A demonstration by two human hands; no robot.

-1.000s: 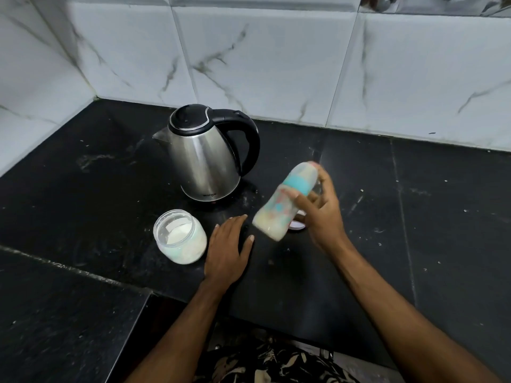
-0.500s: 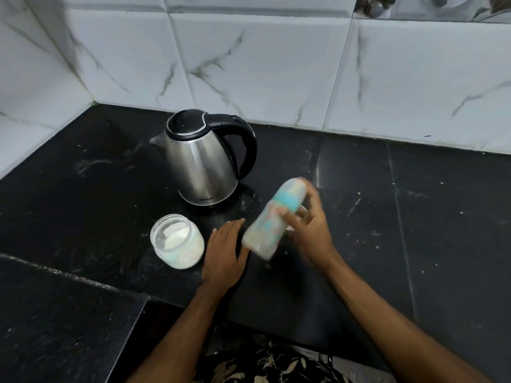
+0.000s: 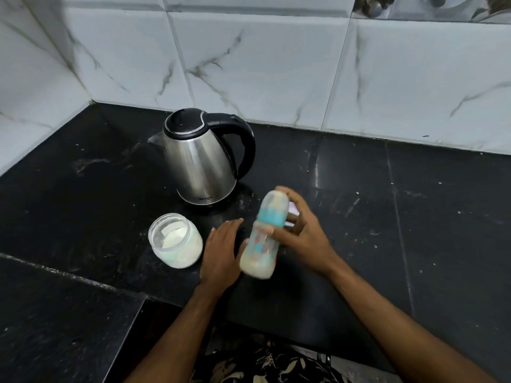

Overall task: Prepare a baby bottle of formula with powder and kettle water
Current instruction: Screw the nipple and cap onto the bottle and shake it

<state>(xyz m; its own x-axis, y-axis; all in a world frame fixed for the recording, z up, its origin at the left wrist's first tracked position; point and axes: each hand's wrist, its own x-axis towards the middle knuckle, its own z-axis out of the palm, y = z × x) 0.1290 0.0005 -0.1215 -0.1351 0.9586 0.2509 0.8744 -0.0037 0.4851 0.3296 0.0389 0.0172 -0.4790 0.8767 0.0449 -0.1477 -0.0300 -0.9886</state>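
Your right hand (image 3: 300,236) has the baby bottle (image 3: 262,239) clamped around its middle, thumb across the front just under the blue collar, fingers wrapped behind. The bottle hangs tilted above the bench (image 3: 414,217), cap end leaning toward the back wall, base toward the front edge, milky liquid pooled in the lower part. It's blurred, so it looks like you're shaking the mix.

Your left hand (image 3: 221,252) lies flat on the bench, fingers straight, holding nothing, between the powder jar (image 3: 175,241) and the bottle's base.

Handling-wise: the bottle looks like light, stiff plastic, but the liquid inside gives it shifting weight, so it'll tug at your grip with each swing. The wall is smooth and could be slick if wet. That mid-body hold just below the collar seems right; a finger over the cap would guard against leaks, though I can't tell how tightly it's screwed on.

The open jar stands near the front edge, lid off, and would tip easily. The kettle (image 3: 203,161) stands behind it, toward the back left corner, handle facing right.
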